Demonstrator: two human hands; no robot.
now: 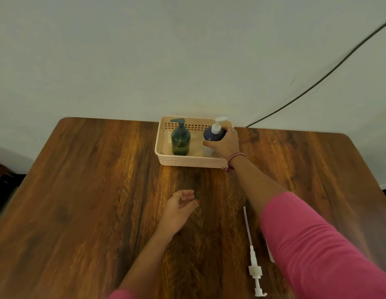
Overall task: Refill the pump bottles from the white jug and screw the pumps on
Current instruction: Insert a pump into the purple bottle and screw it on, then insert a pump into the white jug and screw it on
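Pink sleeves (321, 244) fill the lower right of the frame, and beside the right forearm a loose white pump (254, 270) lies flat on the desk (80, 190), its long dip tube pointing up the frame. A white edge shows from under the sleeve just right of the pump; what it is cannot be told. At lower centre the left hand (180, 203) hovers over the wood, fingers loosely curled, holding nothing. The right hand (225, 143) reaches to the upper centre and grips the dark blue bottle (212, 134) with a white pump top, which stands in the right side of a beige slotted basket (187, 162). A green pump bottle (180, 140) stands upright in the basket's left side, apart from the blue one. The desk is dark, streaked wood grain with rounded far corners. Behind it a plain pale wall (144, 50) fills the upper frame, crossed at upper right by a dark cable (330, 71).
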